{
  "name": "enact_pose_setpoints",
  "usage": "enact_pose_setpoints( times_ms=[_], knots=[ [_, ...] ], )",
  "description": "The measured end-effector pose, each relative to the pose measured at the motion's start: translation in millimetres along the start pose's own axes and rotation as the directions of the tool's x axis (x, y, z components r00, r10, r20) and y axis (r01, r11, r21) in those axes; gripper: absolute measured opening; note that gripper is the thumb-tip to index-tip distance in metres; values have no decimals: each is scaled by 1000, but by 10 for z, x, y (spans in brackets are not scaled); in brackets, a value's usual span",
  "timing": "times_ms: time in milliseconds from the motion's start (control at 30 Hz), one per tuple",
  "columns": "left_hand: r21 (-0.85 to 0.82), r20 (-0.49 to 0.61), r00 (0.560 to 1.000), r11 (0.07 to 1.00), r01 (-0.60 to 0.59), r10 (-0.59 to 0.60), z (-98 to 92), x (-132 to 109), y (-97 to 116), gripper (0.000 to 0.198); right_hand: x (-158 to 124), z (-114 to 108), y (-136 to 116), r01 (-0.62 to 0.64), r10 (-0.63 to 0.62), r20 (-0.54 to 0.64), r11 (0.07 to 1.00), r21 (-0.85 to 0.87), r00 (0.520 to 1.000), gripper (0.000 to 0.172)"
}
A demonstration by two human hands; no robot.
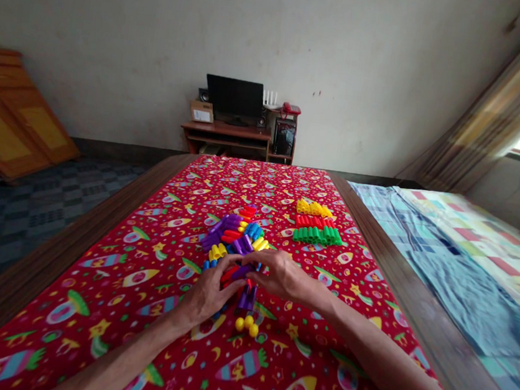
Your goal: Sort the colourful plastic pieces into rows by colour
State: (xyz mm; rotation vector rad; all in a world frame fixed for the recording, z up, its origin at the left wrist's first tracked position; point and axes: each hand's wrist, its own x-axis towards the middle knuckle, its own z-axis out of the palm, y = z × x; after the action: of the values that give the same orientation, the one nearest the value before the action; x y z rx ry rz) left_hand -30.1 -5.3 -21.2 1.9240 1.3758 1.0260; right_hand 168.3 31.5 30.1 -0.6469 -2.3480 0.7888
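Observation:
Over the near side of a heap of plastic toy pieces [231,237], my left hand [206,292] and my right hand [281,274] meet, fingers curled inward. Between their fingertips is a purple plastic piece [242,272], which both hands seem to grip; its far side is partly hidden by the fingers. Red pieces [228,273] show beside it, under my left fingers. Just below my hands a purple tube-shaped piece [247,300] lies on the cloth. Several yellow balls [248,324] sit in front of it. The heap mixes purple, blue, yellow and red pieces.
Right of the heap lie rows of yellow pieces [313,208], red pieces [313,222] and green pieces [317,235]. A red patterned cloth [134,306] covers the wooden table [373,233]. A bed [468,262] adjoins on the right; a computer desk [230,130] stands beyond.

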Motion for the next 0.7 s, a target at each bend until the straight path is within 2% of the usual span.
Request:
enact_pose_setpoints(
  times_ms=[33,100,200,300,367,467,567,633,700],
  knots=[
    [27,3,1000,1000,-5,5,-8,-4,-1,39,4,-71,-7,-18,18,-5,999,-36,1000,23],
    [73,19,1000,997,-10,8,-26,-8,8,39,18,-213,22,-112,104,-98,990,-81,990,18],
    [97,80,996,994,-44,36,-55,1,41,37,7,-379,151,-280,255,-245,957,-73,936,13],
    [95,96,994,994,-55,46,-68,8,82,37,-125,-413,313,-434,388,-275,892,-130,880,9],
    [76,77,996,996,-38,32,-68,3,104,38,-293,-372,411,-494,407,-323,829,-261,855,13],
    [43,35,999,999,-21,20,-61,-15,116,40,-586,-316,521,-474,319,-366,725,-500,874,23],
    [42,-3,999,998,-40,40,-51,-23,96,43,-792,-336,559,-443,307,-319,627,-641,897,32],
    [46,-9,998,997,-68,69,-42,-19,69,49,-839,-376,543,-390,278,-273,629,-673,921,29],
    [54,-14,995,994,-98,98,-32,-10,41,52,-827,-412,512,-239,186,-152,686,-687,971,23]
  ],
)
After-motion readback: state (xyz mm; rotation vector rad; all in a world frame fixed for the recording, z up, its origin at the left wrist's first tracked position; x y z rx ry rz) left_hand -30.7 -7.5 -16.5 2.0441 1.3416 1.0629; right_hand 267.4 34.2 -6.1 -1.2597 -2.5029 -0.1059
